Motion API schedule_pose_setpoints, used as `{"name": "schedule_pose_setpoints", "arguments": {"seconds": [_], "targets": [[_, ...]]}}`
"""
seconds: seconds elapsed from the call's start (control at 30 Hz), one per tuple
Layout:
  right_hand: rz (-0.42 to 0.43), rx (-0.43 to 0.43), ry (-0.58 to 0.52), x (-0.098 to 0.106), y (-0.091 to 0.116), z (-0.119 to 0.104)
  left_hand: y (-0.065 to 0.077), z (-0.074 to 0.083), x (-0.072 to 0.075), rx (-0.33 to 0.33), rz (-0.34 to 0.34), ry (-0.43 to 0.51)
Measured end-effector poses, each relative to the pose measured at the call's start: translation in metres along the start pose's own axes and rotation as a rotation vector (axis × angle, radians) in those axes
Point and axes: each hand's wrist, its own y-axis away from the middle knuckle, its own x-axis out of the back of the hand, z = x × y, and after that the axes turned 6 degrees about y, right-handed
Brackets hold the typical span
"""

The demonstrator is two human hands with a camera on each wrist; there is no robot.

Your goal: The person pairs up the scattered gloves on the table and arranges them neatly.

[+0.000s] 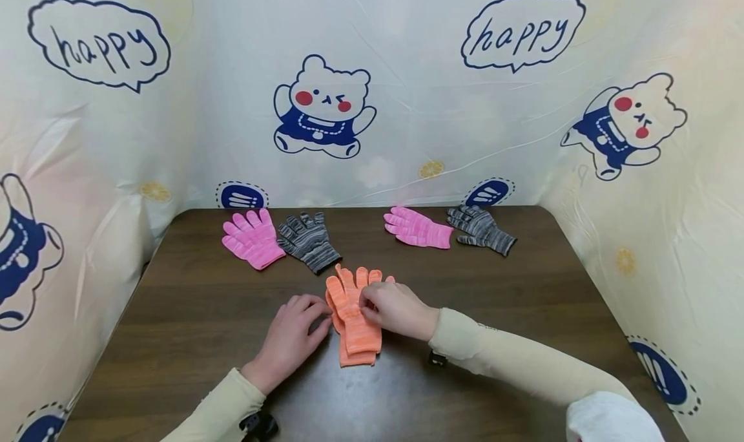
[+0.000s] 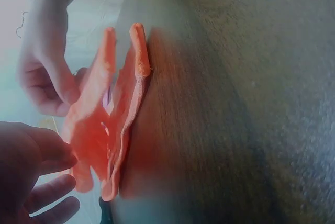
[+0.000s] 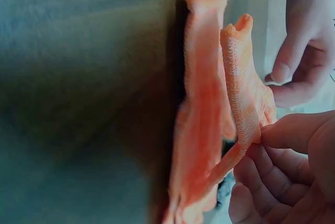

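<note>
2 orange gloves (image 1: 356,319) lengthwise, cuffs (image 1: 364,347) nearest

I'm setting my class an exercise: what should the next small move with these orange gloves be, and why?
Probably, the right hand should lower the upper orange glove flat onto the lower orange glove, lining up their wrist ends. Its fingers pinch the upper glove, a gap shows between the two in the wrist views, and the lower one's wrist end juts out.
</note>
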Motion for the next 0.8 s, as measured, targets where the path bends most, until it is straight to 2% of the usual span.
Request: {"name": "schedule_pose_setpoints", "arguments": {"seconds": [0.4, 0.67, 0.8], "targets": [[-0.057, -0.046, -0.118, -0.013, -0.001, 0.005, 0.000, 0.001, 0.001, -0.014, 0.001, 0.018], [-0.023, -0.051, -0.138, -0.012, 0.003, 0.012, 0.001, 0.002, -0.003, -0.023, -0.035, 0.054], [-0.006, -0.065, -0.141, -0.012, 0.004, 0.017, 0.002, 0.005, -0.006, -0.058, -0.049, 0.076]]}}
